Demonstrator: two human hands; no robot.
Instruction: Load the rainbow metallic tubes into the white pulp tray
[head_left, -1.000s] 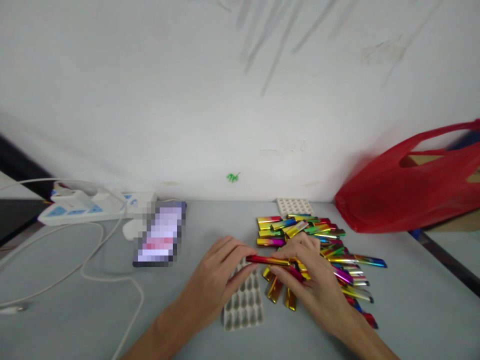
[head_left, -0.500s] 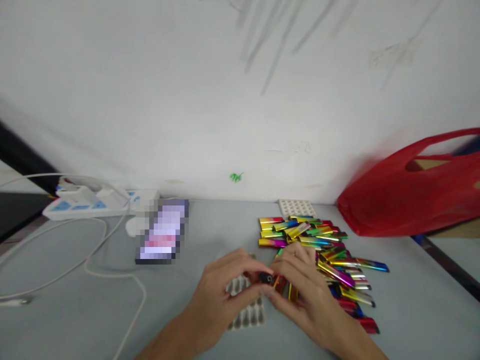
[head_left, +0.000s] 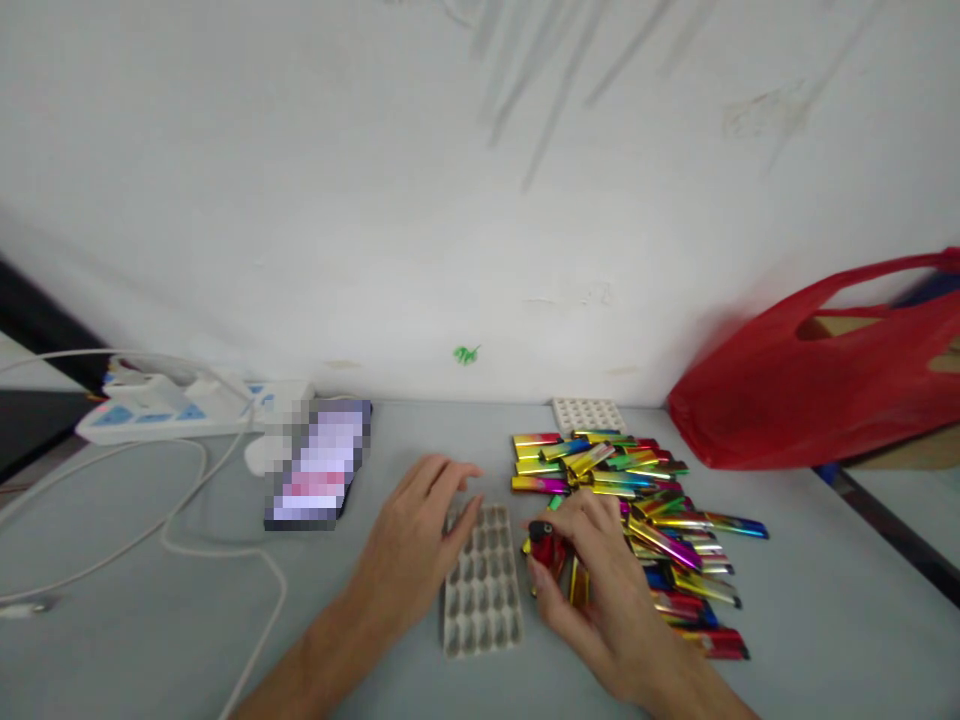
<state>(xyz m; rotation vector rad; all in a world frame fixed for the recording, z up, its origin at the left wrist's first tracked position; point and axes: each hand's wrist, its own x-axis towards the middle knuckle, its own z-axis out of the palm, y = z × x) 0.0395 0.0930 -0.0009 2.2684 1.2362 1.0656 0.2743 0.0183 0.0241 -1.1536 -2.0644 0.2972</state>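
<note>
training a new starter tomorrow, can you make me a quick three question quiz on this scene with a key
1. Which hand holds a red piece with a black end?
2. True or false: the phone lies to the left of the front tray.
3. Which is nearest the left hand: a) bag, b) power strip, c) front tray?

Key: 1. the right hand; 2. true; 3. c

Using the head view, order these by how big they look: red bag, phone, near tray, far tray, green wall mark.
1. Red bag
2. Near tray and phone: too alike to rank, with the tray partly hidden
3. Far tray
4. Green wall mark
</note>
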